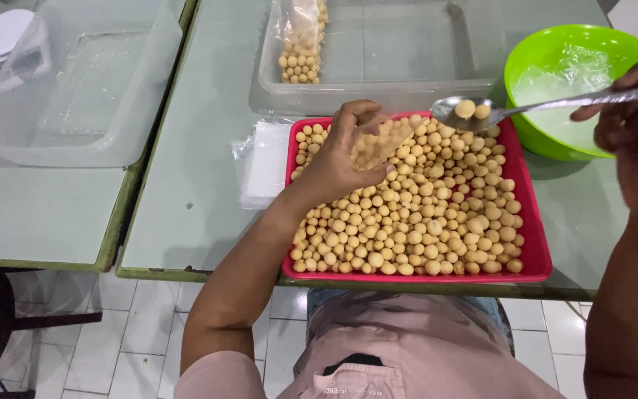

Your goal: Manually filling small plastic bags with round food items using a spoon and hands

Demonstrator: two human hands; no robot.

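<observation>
Head view: left hand (345,151) pinches a clear bag (378,140) — right hand (629,125) grips a spoon (526,107) of tan balls.

Spoon (481,111) of balls (two) above red tray (533,251).

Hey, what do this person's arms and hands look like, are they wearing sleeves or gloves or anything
Both hands are bare: no gloves, rings or watch show on the left hand or the right hand. The forearms are uncovered too. A short pale pink sleeve covers the left upper arm, matching the pink top.
</observation>
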